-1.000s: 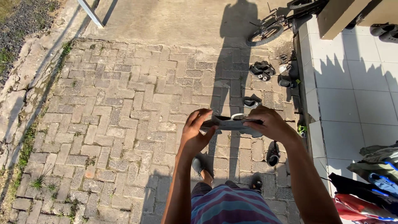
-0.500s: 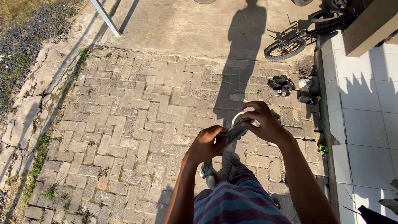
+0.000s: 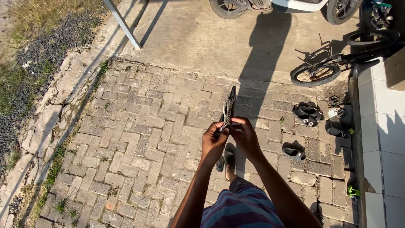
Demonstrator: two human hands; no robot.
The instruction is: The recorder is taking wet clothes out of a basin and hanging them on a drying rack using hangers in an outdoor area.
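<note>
Sandal [image 3: 228, 110]: dark, matt, rubber-like, with a ridged tread sole. Paving [image 3: 139, 139]: rough, weathered brick, bordered by smoother matt concrete [image 3: 202, 38]. Shirt [image 3: 240, 211]: striped cloth.

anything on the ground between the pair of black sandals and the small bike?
Nothing lies there. In the head view, the stretch from the pair of black sandals up to the small bike is bare paving with some dirt.
</note>
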